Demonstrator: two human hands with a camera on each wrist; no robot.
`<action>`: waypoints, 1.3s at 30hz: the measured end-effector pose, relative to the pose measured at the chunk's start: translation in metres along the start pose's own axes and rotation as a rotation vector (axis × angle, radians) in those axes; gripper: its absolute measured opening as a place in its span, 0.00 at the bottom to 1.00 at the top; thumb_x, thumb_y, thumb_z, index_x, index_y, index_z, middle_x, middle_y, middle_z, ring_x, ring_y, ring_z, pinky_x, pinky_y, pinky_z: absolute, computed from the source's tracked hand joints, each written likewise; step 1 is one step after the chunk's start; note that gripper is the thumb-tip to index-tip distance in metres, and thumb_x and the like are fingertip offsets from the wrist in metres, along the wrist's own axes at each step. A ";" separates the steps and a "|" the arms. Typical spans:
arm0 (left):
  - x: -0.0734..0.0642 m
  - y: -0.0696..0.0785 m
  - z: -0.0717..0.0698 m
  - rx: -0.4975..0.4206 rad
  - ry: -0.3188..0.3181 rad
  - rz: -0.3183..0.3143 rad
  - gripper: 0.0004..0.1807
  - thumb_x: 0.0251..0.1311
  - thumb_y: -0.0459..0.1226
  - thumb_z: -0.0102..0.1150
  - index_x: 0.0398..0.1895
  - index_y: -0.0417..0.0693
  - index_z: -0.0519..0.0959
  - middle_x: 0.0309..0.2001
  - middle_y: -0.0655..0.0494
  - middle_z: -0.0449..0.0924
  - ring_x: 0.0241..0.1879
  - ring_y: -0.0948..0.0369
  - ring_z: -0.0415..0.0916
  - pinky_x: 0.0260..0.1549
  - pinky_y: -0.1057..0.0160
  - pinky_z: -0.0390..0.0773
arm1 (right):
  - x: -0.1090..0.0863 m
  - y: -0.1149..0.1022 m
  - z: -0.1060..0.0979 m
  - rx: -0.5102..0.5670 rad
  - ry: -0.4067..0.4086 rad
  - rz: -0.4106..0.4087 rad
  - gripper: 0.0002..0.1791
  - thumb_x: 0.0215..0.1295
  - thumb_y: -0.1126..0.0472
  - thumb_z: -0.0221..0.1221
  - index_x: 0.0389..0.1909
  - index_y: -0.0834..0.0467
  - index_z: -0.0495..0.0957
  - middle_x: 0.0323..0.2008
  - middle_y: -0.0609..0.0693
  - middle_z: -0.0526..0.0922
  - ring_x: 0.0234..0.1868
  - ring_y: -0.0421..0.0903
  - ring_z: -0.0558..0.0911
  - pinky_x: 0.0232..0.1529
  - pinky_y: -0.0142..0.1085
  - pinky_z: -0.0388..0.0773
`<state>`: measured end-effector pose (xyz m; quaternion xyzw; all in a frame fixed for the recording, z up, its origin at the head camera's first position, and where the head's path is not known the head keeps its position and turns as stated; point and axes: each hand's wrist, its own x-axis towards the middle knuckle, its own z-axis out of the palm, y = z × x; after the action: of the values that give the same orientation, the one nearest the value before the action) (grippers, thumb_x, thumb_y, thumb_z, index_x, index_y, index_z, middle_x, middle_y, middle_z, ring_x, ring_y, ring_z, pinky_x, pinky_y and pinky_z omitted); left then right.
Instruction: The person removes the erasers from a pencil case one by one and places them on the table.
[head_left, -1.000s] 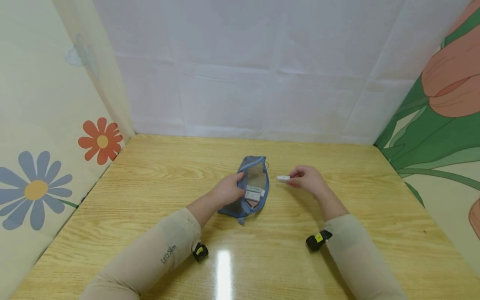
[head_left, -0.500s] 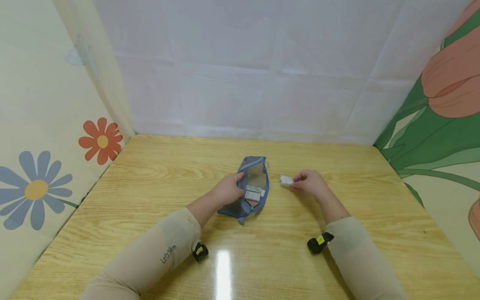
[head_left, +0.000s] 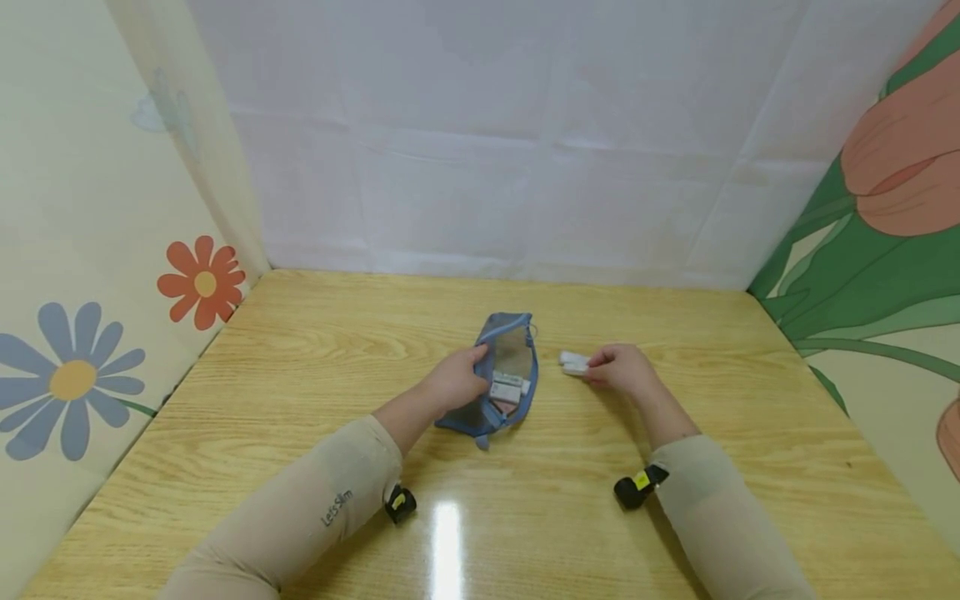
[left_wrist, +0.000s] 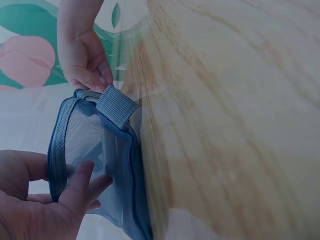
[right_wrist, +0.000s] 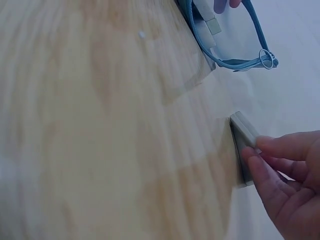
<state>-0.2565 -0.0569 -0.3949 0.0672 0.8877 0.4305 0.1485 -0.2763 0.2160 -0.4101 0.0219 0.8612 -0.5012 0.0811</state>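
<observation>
A blue mesh zip pouch (head_left: 512,346) sits unzipped on the table, with several small white boxes (head_left: 507,388) visible inside its mouth. My left hand (head_left: 454,381) holds the pouch's left side, and in the left wrist view its fingers (left_wrist: 75,192) curl at the mesh rim. To the right of the pouch, my right hand (head_left: 624,367) pinches the end of a small white block-like piece (head_left: 576,369) between thumb and fingers, low at the table. Against its far side lies another small white piece (head_left: 567,357). Their exact kind cannot be made out.
The wood-grain table (head_left: 360,333) ends at a white cloth backdrop (head_left: 465,167). Flower-printed walls (head_left: 90,208) stand at either side. A metal ring (right_wrist: 266,58) hangs at the pouch's zip end. Black wrist cameras (head_left: 634,492) sit under both forearms.
My right hand has come slightly toward me and lowered with the white piece. Two white pieces now show side by side where one showed earlier. The left hand and pouch stay put.
</observation>
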 end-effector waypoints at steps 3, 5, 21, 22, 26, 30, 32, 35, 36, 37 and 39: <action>-0.001 0.000 0.000 -0.002 -0.002 0.000 0.40 0.49 0.28 0.54 0.69 0.46 0.56 0.65 0.45 0.61 0.51 0.52 0.68 0.47 0.58 0.73 | 0.000 0.000 0.000 -0.037 0.016 0.002 0.10 0.50 0.73 0.62 0.34 0.73 0.76 0.31 0.56 0.77 0.28 0.39 0.77 0.32 0.28 0.79; -0.001 0.000 0.000 -0.004 -0.004 -0.004 0.40 0.49 0.28 0.54 0.69 0.46 0.55 0.65 0.45 0.61 0.50 0.52 0.69 0.43 0.60 0.74 | 0.000 0.001 0.000 -0.061 0.019 -0.007 0.10 0.50 0.72 0.62 0.34 0.72 0.76 0.31 0.56 0.77 0.28 0.39 0.76 0.32 0.28 0.78; 0.001 -0.001 -0.001 0.010 -0.007 0.005 0.40 0.48 0.28 0.53 0.69 0.46 0.55 0.66 0.46 0.60 0.49 0.53 0.69 0.43 0.61 0.74 | 0.002 0.002 -0.001 -0.148 0.051 0.023 0.10 0.50 0.68 0.64 0.33 0.70 0.79 0.33 0.56 0.79 0.29 0.40 0.76 0.30 0.26 0.77; 0.001 -0.001 -0.001 0.013 -0.007 0.006 0.40 0.48 0.28 0.53 0.69 0.46 0.55 0.66 0.46 0.60 0.50 0.53 0.69 0.44 0.60 0.74 | 0.002 0.002 -0.001 -0.164 0.054 0.028 0.10 0.50 0.68 0.64 0.33 0.69 0.80 0.34 0.57 0.79 0.29 0.41 0.76 0.30 0.26 0.77; 0.001 -0.001 -0.001 0.015 -0.008 0.001 0.40 0.48 0.28 0.53 0.69 0.46 0.55 0.66 0.47 0.60 0.51 0.53 0.68 0.46 0.59 0.73 | 0.001 0.001 -0.001 -0.240 0.059 0.032 0.11 0.50 0.65 0.65 0.34 0.67 0.81 0.35 0.57 0.81 0.31 0.43 0.77 0.30 0.27 0.76; 0.001 -0.001 -0.001 0.007 -0.013 -0.002 0.40 0.48 0.28 0.53 0.69 0.46 0.55 0.66 0.47 0.60 0.49 0.52 0.69 0.40 0.62 0.74 | 0.000 0.000 -0.002 -0.288 0.059 0.031 0.10 0.51 0.64 0.65 0.34 0.65 0.82 0.35 0.56 0.82 0.32 0.44 0.77 0.31 0.28 0.75; 0.001 0.000 -0.002 0.005 -0.015 -0.001 0.40 0.48 0.28 0.53 0.69 0.46 0.55 0.66 0.46 0.60 0.49 0.52 0.69 0.39 0.63 0.74 | 0.000 0.000 -0.002 -0.291 0.058 0.029 0.10 0.51 0.64 0.64 0.34 0.66 0.82 0.34 0.56 0.82 0.32 0.44 0.77 0.31 0.29 0.75; 0.000 0.000 -0.002 0.006 -0.015 -0.004 0.40 0.49 0.28 0.53 0.69 0.46 0.55 0.66 0.47 0.60 0.49 0.53 0.69 0.38 0.64 0.73 | 0.000 -0.001 -0.002 -0.284 0.059 0.032 0.10 0.51 0.64 0.64 0.33 0.65 0.82 0.33 0.55 0.81 0.31 0.44 0.77 0.31 0.29 0.75; 0.000 0.000 -0.002 0.003 -0.017 -0.005 0.40 0.49 0.28 0.53 0.69 0.46 0.55 0.66 0.47 0.60 0.48 0.53 0.69 0.37 0.64 0.73 | 0.000 -0.001 -0.002 -0.282 0.058 0.035 0.10 0.51 0.64 0.64 0.33 0.65 0.82 0.33 0.55 0.81 0.31 0.44 0.77 0.31 0.30 0.75; 0.000 0.001 -0.002 0.000 -0.018 -0.005 0.40 0.49 0.27 0.53 0.69 0.46 0.54 0.66 0.47 0.60 0.48 0.52 0.70 0.35 0.65 0.74 | -0.001 -0.001 -0.002 -0.278 0.056 0.038 0.10 0.52 0.64 0.64 0.33 0.65 0.82 0.34 0.55 0.81 0.31 0.44 0.77 0.32 0.30 0.75; 0.000 0.001 -0.002 -0.004 -0.019 -0.009 0.40 0.49 0.27 0.53 0.69 0.47 0.54 0.66 0.47 0.60 0.47 0.53 0.70 0.33 0.66 0.74 | -0.001 -0.001 -0.002 -0.263 0.054 0.044 0.10 0.52 0.63 0.64 0.34 0.65 0.81 0.34 0.55 0.81 0.32 0.44 0.77 0.32 0.30 0.76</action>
<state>-0.2573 -0.0579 -0.3935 0.0671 0.8858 0.4309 0.1589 -0.2760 0.2174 -0.4077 0.0434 0.9208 -0.3811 0.0712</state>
